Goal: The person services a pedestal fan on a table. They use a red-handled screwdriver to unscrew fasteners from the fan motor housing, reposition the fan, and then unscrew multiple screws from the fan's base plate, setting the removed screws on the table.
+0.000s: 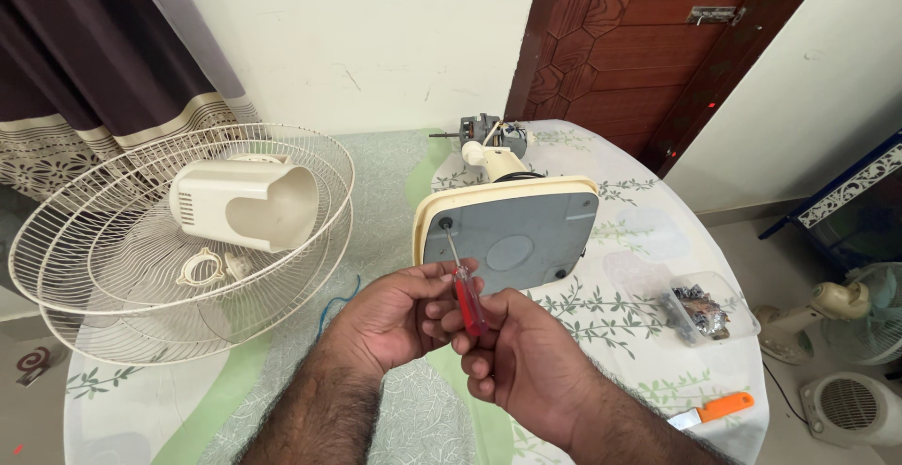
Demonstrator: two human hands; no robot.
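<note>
With the wire guards [188, 249] and motor cover [246, 204] already removed, the red-handled screwdriver [467, 298], gripped by left hand [399, 319] and right hand [526, 357], is set on an upper-left screw of the fan base [512, 230], judged still fastened.

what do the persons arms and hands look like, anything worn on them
Both forearms are bare, with no sleeves in view, and carry dark hair. The left hand and right hand wear no gloves, and no rings, watch or bracelet show. Fingernails are short and unpainted.
</note>
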